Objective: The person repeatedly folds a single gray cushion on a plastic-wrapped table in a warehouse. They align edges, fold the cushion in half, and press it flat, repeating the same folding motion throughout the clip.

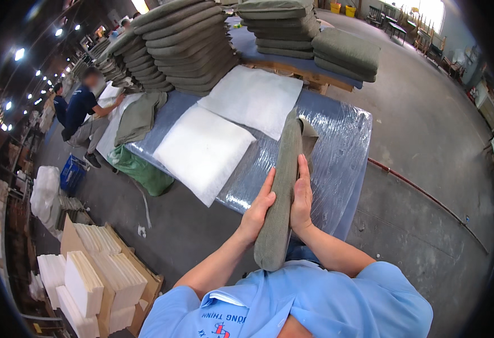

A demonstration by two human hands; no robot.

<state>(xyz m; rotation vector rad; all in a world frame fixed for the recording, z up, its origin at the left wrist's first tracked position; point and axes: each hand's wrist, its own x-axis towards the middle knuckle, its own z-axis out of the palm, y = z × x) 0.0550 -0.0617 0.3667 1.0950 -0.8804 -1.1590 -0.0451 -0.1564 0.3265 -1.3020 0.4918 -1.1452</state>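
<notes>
Between my two palms a grey-green cushion [281, 191] stands on its narrow edge, one end close to my chest. My left hand [259, 209] presses flat against its left side, fingers stretched out. On the opposite face lies my right hand [301, 197], its fingers pointing away from me. A loose flap of cover cloth [309, 137] hangs open at the cushion's far end. Under that end is a table wrapped in clear plastic film [337, 141]. Two white wadding sheets [204, 147] lie on the table to the left, one partly beyond the other.
Tall stacks of grey-green cushions [187, 48] rise behind the wadding. More cushions [345, 53] sit on a pallet at the back right. A co-worker in dark blue [80, 107] works at the left. White foam blocks [83, 281] fill a carton at lower left. A hose [421, 188] crosses the floor.
</notes>
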